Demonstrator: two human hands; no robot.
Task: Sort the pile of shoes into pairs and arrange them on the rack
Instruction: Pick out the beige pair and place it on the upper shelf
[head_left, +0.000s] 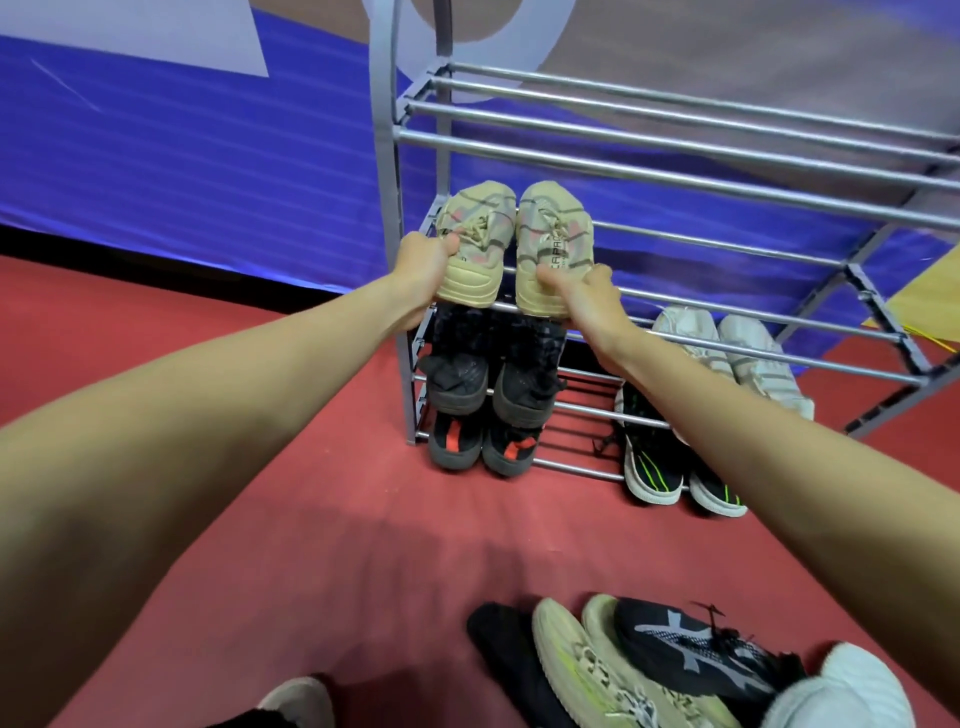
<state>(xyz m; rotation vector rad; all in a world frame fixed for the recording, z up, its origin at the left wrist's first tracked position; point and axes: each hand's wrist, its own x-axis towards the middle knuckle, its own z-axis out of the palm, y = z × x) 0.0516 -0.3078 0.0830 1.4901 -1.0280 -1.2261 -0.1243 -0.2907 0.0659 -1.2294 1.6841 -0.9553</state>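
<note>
Two beige sneakers sit side by side at the left end of the grey metal rack's (675, 150) second tier, toes pointing away. My left hand (421, 275) grips the heel of the left beige sneaker (475, 228). My right hand (587, 296) grips the heel of the right beige sneaker (550, 228). A pile of loose shoes lies on the floor near me: a pale green sneaker (597, 670), a black sneaker with grey cross straps (696, 649) and a black shoe (509, 639).
Lower tiers hold a dark pair (488, 379), a black-and-red pair (483, 447), a white pair (748, 358) and a black-and-green pair (660, 467). The top tier's bars are bare. A blue banner wall (208, 156) stands behind the rack. The floor is red.
</note>
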